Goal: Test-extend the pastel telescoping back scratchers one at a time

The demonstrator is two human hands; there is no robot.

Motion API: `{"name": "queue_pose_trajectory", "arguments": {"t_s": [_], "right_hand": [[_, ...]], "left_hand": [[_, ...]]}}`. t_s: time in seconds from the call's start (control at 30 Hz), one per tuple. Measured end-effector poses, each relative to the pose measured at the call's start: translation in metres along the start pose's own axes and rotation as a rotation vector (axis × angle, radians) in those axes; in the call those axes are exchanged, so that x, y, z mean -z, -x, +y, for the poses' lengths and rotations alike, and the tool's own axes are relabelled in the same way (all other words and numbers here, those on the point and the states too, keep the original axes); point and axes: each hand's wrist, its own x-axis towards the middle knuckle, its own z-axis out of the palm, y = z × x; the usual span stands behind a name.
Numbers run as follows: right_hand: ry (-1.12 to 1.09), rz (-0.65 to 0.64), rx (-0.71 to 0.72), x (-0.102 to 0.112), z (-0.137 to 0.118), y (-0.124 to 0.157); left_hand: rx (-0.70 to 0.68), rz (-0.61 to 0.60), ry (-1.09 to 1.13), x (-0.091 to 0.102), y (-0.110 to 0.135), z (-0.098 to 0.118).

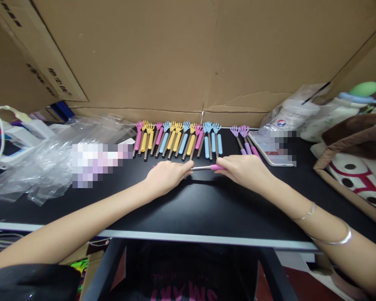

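1. Both hands are on one pink-handled back scratcher (207, 167). My left hand (166, 175) has one end and my right hand (242, 168) has the other. It's lying sideways, low over the black table (200, 209), pretty much dead centre in front of me. Can't tell if it's actually touching the top.
2. My right fingers are clamped round the pink grip. My left fingers are curled shut over the far end, so that end is hidden. Only a short bit of shiny metal rod shows between my hands.
3. Just behind my hands is a row of back scratchers (177, 140), side by side. They've got pink, yellow and blue handles, and the little claw heads point at the cardboard wall (175, 54).
4. Across a small gap to the right of that row are a few purple scratchers (242, 140), near my right hand.
5. Crumpled clear plastic bags (40, 165) sit off to the left. There's a brown-trimmed bag (354, 167) on the right edge.
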Motion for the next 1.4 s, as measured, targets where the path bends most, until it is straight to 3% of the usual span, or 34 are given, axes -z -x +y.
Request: {"name": "queue_pose_trajectory", "arguments": {"t_s": [0.2,0.33,0.57,0.8,0.93,1.17,1.4], "right_hand": [[0.066,0.144,0.093,0.007,0.002,-0.003],[0.059,0.130,0.086,0.008,0.002,-0.003],[-0.076,-0.033,-0.020,0.001,0.001,0.001],[-0.295,-0.363,-0.099,0.011,-0.005,-0.003],[-0.304,-0.398,-0.120,0.011,-0.006,-0.005],[-0.167,-0.283,-0.106,0.001,-0.007,-0.002],[-0.019,-0.044,-0.025,-0.001,-0.005,-0.001]], "left_hand": [[-0.042,-0.094,0.193,0.006,0.001,-0.001],[-0.053,-0.081,0.269,0.005,0.000,-0.003],[-0.043,0.074,0.192,0.002,0.001,-0.007],[-0.133,0.315,0.021,-0.002,0.003,-0.010],[-0.139,0.313,0.003,-0.005,0.002,-0.010],[-0.062,0.140,0.018,-0.001,0.000,-0.008],[-0.071,0.035,0.223,0.002,-0.001,-0.012]]}}
